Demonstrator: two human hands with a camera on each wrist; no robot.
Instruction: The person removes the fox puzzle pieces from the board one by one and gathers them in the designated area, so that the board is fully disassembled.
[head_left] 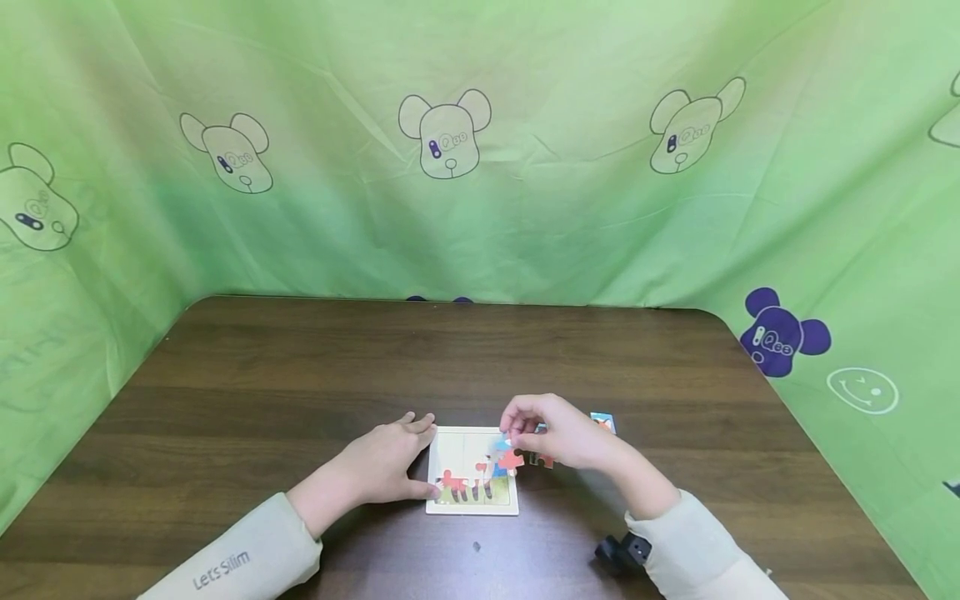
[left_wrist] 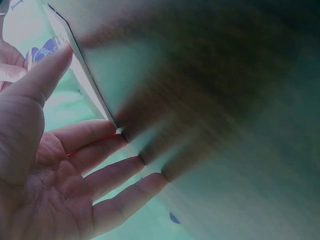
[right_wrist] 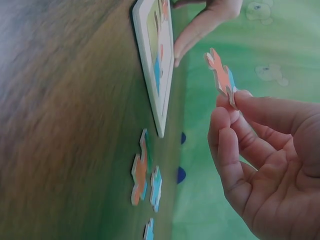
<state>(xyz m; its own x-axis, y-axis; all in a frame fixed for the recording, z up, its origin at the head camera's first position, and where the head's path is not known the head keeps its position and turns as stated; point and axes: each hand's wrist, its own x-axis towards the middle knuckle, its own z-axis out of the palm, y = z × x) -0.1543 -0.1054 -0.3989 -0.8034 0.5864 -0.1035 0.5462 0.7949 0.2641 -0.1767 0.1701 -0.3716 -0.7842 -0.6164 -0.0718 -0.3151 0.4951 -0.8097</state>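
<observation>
- Biggest worry imo is the puzzle piece [right_wrist: 220, 72] getting dropped. The right hand [head_left: 558, 429] only has it by one edge, thumb and finger pinched together, with most of the piece sticking out past the fingertips. A small slip there could let it spin or fall.
- If it fell, my guess is it'd knock the pieces already in the tray [head_left: 472, 512], since it's hanging over the tray's right side in the head view.
- Pressing it down tilted or turned the wrong way could jam a knob against the rim or a neighbour and pop that one loose.
- The left hand [head_left: 390, 462] isn't clamped on anything: fingers apart and fairly straight, thumb at the tray's near left corner, fingertips by the far left one. It's touching one side only, so a hard push on the right might make the tray slide or twist on the surface [head_left: 375, 350].
- Also, some loose pieces [right_wrist: 140, 172] lie right of the tray, partly under the right hand in the head view. A low wrist could sweep them about.
- As for where stuff is: the held piece sits right at the right hand's fingertips, raised clear of the tray in the right wrist view.
- Tray's flat on the surface, between the two hands, just beside the left one. Can't tell which gap the piece matches.
</observation>
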